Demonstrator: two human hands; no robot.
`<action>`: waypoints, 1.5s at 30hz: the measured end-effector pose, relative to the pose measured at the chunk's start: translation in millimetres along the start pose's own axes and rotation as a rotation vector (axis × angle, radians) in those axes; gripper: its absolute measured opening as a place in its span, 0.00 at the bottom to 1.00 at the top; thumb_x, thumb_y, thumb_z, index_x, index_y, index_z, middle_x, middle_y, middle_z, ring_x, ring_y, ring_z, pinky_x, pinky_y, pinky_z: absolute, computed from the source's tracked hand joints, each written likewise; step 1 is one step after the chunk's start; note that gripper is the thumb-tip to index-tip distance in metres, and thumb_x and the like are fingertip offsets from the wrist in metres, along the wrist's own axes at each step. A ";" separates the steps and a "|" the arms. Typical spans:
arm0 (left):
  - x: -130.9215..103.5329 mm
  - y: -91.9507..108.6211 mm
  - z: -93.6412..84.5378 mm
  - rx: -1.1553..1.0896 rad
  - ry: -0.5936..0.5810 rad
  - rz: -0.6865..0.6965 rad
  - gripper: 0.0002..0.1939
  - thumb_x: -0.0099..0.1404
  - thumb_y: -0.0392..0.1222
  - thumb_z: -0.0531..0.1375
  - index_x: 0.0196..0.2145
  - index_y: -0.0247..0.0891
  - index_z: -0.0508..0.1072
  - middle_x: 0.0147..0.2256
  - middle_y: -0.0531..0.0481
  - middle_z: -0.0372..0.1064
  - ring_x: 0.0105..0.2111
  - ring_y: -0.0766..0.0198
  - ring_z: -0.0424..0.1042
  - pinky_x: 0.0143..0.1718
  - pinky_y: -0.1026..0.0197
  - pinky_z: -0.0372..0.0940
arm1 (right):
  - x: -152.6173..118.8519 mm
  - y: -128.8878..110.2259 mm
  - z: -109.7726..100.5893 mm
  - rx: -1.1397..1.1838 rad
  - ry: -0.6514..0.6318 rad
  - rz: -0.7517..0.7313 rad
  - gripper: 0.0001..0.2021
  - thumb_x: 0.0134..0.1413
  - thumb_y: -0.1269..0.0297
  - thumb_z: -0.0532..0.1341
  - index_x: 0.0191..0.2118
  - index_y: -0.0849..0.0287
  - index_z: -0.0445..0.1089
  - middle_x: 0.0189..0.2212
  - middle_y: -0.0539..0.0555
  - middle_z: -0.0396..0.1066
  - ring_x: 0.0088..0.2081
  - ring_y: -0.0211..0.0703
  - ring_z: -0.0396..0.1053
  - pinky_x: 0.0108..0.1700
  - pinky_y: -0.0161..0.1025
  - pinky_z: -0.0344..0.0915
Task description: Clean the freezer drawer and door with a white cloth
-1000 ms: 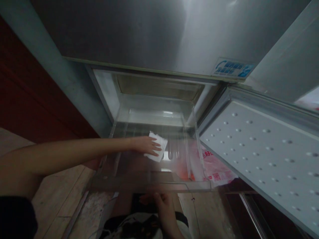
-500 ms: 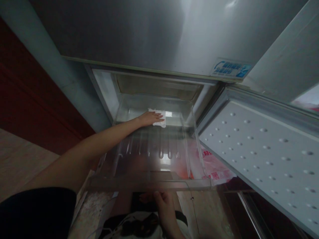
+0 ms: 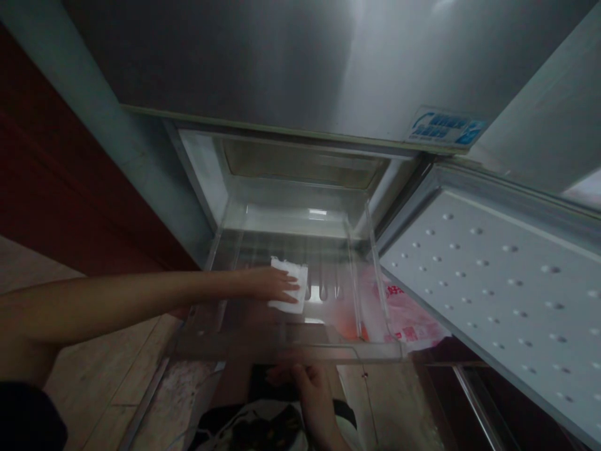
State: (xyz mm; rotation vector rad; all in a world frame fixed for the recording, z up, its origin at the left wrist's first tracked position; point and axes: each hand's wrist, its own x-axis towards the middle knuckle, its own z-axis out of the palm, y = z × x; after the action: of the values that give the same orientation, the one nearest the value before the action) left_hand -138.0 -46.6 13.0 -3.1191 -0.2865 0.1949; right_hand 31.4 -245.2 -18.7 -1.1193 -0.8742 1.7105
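My left hand (image 3: 275,285) lies flat, fingers spread, on a white cloth or paper wipe (image 3: 301,275), pressing it against the ribbed floor of a clear plastic drawer (image 3: 328,250). The drawer is pulled far out of the fridge compartment. My right hand (image 3: 313,388) is closed at the drawer's front edge, near my lap, with the thumb on top. Its other fingers are partly hidden, and they seem to hold that edge.
Above the drawer is the shut grey upper fridge door (image 3: 263,69) with a blue-lettered sticker (image 3: 446,129). The lower door (image 3: 502,282) stands swung out to the right. A pink and white plastic bag (image 3: 413,313) lies under it. A dark red panel (image 3: 70,181) stands left.
My left hand has slid the white wipe from the back of the drawer toward me, to about the middle of its floor. My right hand has stayed at the front edge.
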 end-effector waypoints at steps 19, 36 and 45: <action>38.3 -97.4 -40.7 0.007 0.029 -0.277 0.26 0.65 0.28 0.51 0.56 0.54 0.63 0.62 0.52 0.56 0.61 0.63 0.57 0.61 0.55 0.51 | -0.8 -2.4 1.7 0.028 0.008 0.005 0.24 0.49 0.43 0.61 0.31 0.62 0.79 0.26 0.59 0.76 0.29 0.47 0.74 0.37 0.40 0.71; -9.5 -36.2 -17.4 -0.043 -0.033 -0.134 0.29 0.61 0.26 0.56 0.53 0.57 0.66 0.59 0.54 0.60 0.59 0.64 0.61 0.60 0.58 0.53 | -0.1 -2.0 2.5 -0.006 0.037 0.003 0.24 0.48 0.43 0.61 0.29 0.62 0.78 0.25 0.58 0.75 0.28 0.46 0.74 0.37 0.39 0.71; -100.7 13.4 -65.5 -0.104 -0.074 -0.229 0.26 0.53 0.34 0.64 0.49 0.53 0.71 0.55 0.50 0.67 0.58 0.56 0.63 0.64 0.48 0.40 | -1.8 -5.5 -5.6 -0.111 -0.010 0.017 0.28 0.49 0.39 0.57 0.29 0.63 0.78 0.28 0.60 0.76 0.31 0.48 0.74 0.37 0.39 0.71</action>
State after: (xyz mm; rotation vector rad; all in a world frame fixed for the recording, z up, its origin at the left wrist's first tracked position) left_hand -225.7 -77.5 90.2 -3.1493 -0.6718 0.3025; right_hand 38.6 -244.4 -15.2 -1.1960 -0.9780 1.7000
